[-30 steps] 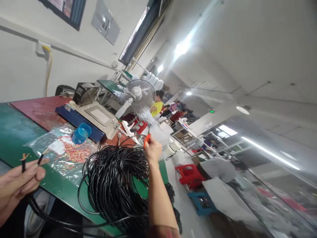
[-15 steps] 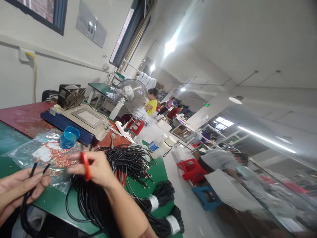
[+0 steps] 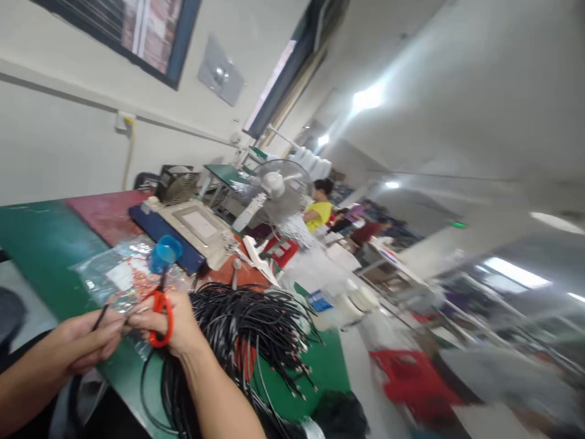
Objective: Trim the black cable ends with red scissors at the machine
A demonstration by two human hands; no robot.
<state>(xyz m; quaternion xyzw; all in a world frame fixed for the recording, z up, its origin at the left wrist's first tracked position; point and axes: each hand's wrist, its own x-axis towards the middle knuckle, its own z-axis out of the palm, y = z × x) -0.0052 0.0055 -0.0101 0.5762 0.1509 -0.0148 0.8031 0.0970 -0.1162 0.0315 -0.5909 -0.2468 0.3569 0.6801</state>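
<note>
- Left hand (image 3: 85,344) at 8 o'clock in the view, fingers curled and pinched on a thin black cable end (image 3: 100,317); the end sticks up and to the right out of the fingertips.
- Right hand (image 3: 171,323) just to the right of the left one, at 7 o'clock; fingers closed through the loops of orange-handled scissors (image 3: 161,317). Dark blades point up toward 12 o'clock, near the cable end. Blur hides whether blades touch the cable.
- The two hands almost meet over the near edge of the green bench (image 3: 41,244).
- Black cable bundle (image 3: 249,329) lies on the bench just right of the right forearm, at 6 o'clock; many cut ends fan out toward 3 o'clock, tips showing small light-coloured points.
- Clear plastic bag (image 3: 116,271) with small reddish bits and a white slip sits beyond the hands at 11 o'clock from them.
- Blue cup (image 3: 164,255) rests at the far edge of that bag.
- Flat grey-and-blue machine (image 3: 183,225) stands beyond the cup, on the red part of the bench.
- White desk fan (image 3: 278,189) at 12 o'clock of the bundle, further back.
- Person in yellow top (image 3: 320,210) behind the fan; detail blurred.
- Red stool (image 3: 414,381) on the floor at 4 o'clock.
</note>
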